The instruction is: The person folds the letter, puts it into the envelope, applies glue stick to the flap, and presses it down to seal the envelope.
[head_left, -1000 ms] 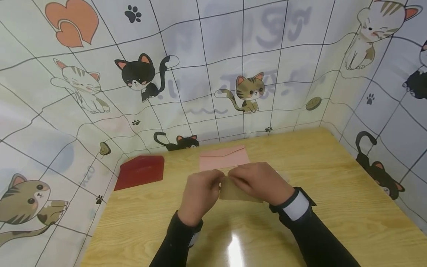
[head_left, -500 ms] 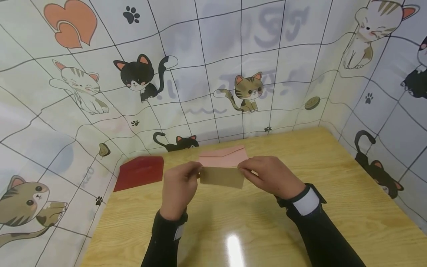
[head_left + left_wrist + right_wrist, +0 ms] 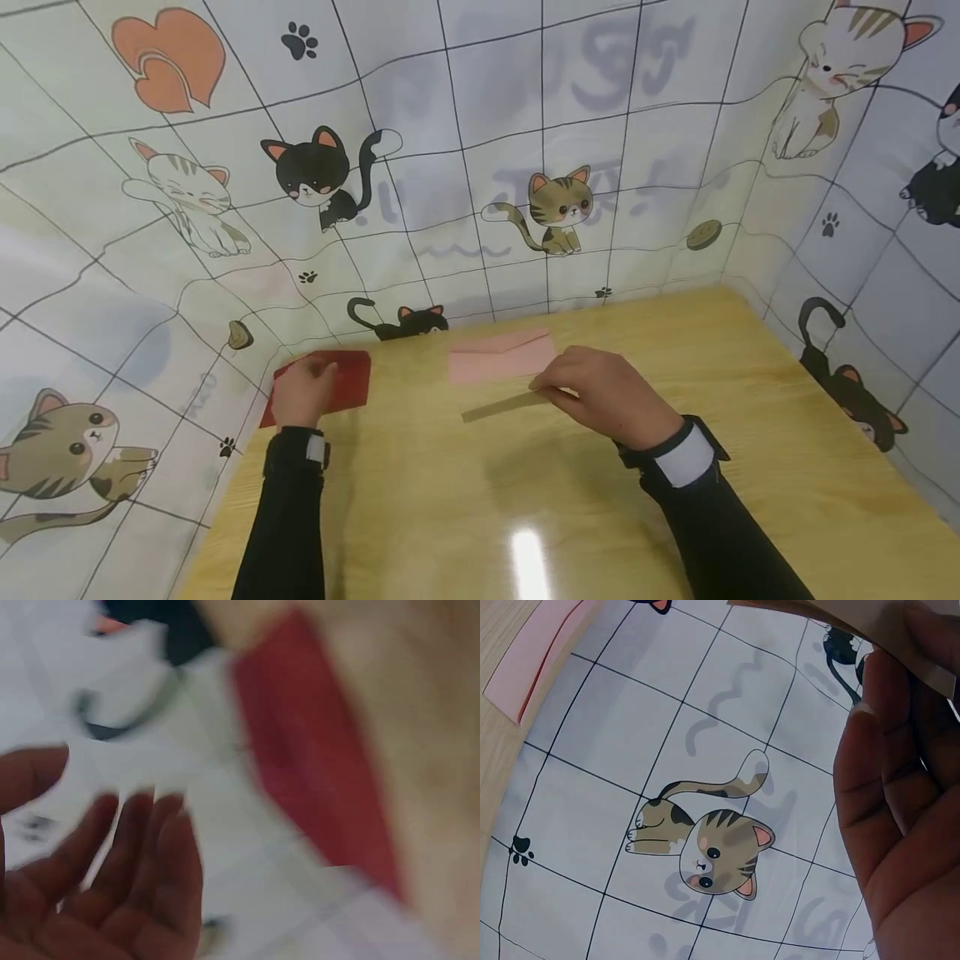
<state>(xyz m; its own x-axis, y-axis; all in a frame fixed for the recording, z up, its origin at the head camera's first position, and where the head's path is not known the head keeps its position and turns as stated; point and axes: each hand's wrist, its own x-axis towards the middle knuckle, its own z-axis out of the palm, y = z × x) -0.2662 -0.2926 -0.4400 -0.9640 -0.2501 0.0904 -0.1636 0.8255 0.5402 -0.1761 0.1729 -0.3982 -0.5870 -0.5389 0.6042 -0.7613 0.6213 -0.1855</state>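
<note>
My right hand (image 3: pixel 603 393) pinches a brown envelope (image 3: pixel 504 406) at its right end, between thumb and fingers. The envelope is held over the table and shows almost edge-on in the head view; in the right wrist view its layered edge (image 3: pixel 870 621) crosses the top. At the back left, my left hand (image 3: pixel 300 393) overlaps the red envelope (image 3: pixel 351 383). In the left wrist view the left fingers and thumb stand apart with nothing between them, and the red envelope (image 3: pixel 315 765) lies beyond, blurred. Behind the brown envelope, a pink envelope (image 3: pixel 495 365) lies flat, flap side up.
The wooden table (image 3: pixel 420 500) meets a cloth wall (image 3: pixel 450 100) printed with cats and grid lines at the back and both sides. A bright light reflection (image 3: pixel 528 562) shows near the front of the table.
Both hands spread the brown envelope flat half a second ago. The left hand has since let go and moved left to the red envelope; the brown one has tipped edge-on in the right hand.
</note>
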